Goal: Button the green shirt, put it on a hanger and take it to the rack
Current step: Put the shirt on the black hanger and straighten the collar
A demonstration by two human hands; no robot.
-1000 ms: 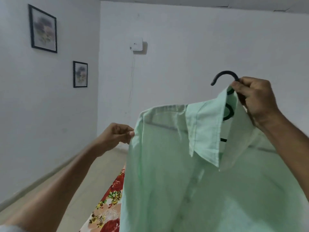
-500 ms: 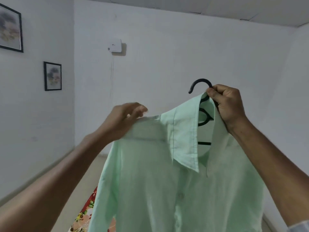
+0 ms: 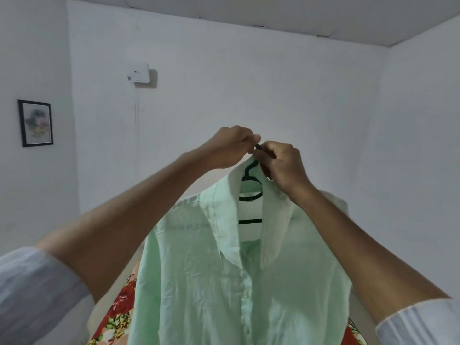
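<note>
The shirt looks buttoned and hangs on the hanger; both hands, left and right, grip its hook above the collar. Rack trip remains.

Count's in: one green shirt, one black hanger, two hands up top, one framed picture, one white wall box.

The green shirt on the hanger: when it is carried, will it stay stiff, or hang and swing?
The green shirt looks thin and wrinkled, so it probably hangs limp and sways. It likely weighs little: both hands hold it only by the black hanger top. Its collar flaps stand open, so it might slide on the hanger.
</note>
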